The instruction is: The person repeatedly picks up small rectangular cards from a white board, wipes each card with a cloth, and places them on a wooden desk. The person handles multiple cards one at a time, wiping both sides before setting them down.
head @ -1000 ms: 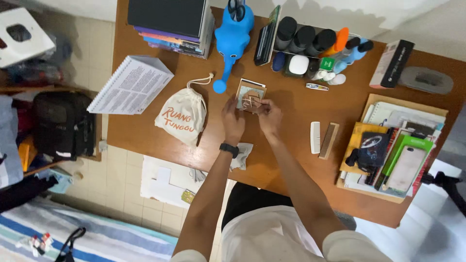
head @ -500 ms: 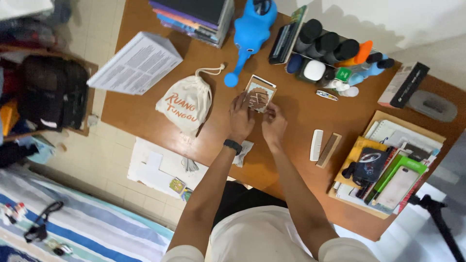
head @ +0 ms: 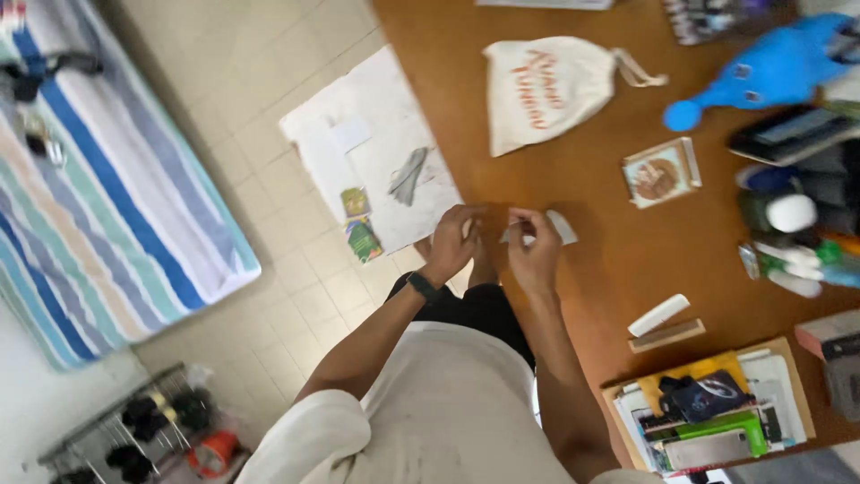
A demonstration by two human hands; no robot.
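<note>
Brown wooden desk [head: 555, 296] carried most items. Cream drawstring bag [head: 542, 90] with orange lettering lay near its far edge; blue elephant-shaped holder [head: 770, 67] to the right of it. Small square picture card [head: 661, 172] lay flat, well apart from the bag. Crumpled white paper scrap [head: 548, 226] sat at the near edge. White comb [head: 658, 315] and wooden brush [head: 667, 336] lay side by side, just beside each other. Shallow wooden tray [head: 618, 412] of notebooks and pouches at the near right corner. Tiled floor [head: 269, 116] bore white paper sheets [head: 376, 161] and a striped mattress [head: 98, 197].
</note>
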